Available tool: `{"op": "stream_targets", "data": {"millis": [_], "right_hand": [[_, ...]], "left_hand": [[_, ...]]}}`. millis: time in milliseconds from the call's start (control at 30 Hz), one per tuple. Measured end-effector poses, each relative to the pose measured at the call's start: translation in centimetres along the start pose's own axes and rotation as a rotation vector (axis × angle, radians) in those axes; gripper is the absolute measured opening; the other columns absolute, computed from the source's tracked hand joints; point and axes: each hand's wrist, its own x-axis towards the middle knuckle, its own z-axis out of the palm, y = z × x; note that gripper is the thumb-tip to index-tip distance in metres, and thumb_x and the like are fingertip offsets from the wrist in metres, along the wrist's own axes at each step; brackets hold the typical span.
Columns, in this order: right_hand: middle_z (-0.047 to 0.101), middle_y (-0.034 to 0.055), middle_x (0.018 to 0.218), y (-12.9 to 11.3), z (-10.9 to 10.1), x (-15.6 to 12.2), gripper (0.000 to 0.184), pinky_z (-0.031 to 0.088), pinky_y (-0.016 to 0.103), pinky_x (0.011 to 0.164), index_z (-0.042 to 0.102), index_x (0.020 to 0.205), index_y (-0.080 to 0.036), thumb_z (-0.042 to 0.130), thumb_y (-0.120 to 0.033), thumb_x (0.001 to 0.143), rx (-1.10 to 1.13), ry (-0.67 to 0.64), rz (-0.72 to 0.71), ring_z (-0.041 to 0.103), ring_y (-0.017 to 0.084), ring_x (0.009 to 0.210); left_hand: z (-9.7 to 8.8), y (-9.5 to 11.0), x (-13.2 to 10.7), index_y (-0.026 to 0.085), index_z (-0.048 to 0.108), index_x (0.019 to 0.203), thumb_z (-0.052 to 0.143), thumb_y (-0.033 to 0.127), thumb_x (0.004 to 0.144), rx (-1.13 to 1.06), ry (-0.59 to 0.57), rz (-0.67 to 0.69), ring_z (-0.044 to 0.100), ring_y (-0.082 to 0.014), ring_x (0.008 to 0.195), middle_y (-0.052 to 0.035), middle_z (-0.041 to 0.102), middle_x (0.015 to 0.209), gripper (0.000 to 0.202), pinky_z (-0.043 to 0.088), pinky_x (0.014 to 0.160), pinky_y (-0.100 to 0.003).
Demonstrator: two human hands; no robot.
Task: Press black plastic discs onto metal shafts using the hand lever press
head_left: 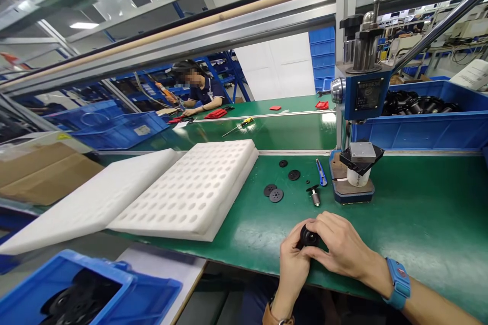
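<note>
Both hands meet at the near edge of the green table [419, 213] around one small round black part [309, 237]. My left hand [292, 264] grips it from the left and below. My right hand [341, 249], with a blue wristband, closes over it from the right. A little beyond lie several black discs [276, 195], a small spindle piece [314, 196] and a blue utility knife [321, 172]. A blue hand press [360, 111] stands behind them, right of centre.
White foam trays [198, 188] with rows of holes lie to the left. Blue bins with black parts stand at the back right [419, 127] and near left [87, 289]. Another person sits at the far end of the green conveyor [290, 132]. Cardboard boxes are at far left.
</note>
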Motion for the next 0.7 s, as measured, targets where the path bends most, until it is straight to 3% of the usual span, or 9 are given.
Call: {"op": "stream_targets", "data": {"millis": [333, 700], "right_hand": [[0.058, 0.0050, 0.093, 0.23, -0.26, -0.01, 0.031, 0.035, 0.033, 0.069, 0.051, 0.114, -0.016, 0.067, -0.037, 0.096, 0.045, -0.031, 0.017, 0.046, 0.019, 0.080], [0.056, 0.0043, 0.093, 0.47, -0.09, -0.17, 0.034, 0.034, 0.032, 0.069, 0.050, 0.115, -0.016, 0.065, -0.041, 0.097, 0.036, -0.026, 0.002, 0.044, 0.018, 0.080]], "left_hand": [[-0.10, -0.27, 0.04, 0.018, 0.077, 0.107, 0.060, 0.010, 0.071, 0.012, -0.004, -0.013, 0.068, -0.0241, 0.102, -0.0085, 0.074, 0.110, 0.040, 0.054, 0.095, -0.034], [0.00, -0.07, -0.02, 0.021, 0.078, 0.105, 0.071, 0.015, 0.078, -0.025, 0.011, 0.044, 0.070, -0.0216, 0.100, -0.0067, 0.075, 0.107, 0.028, 0.057, 0.091, -0.029]]}}
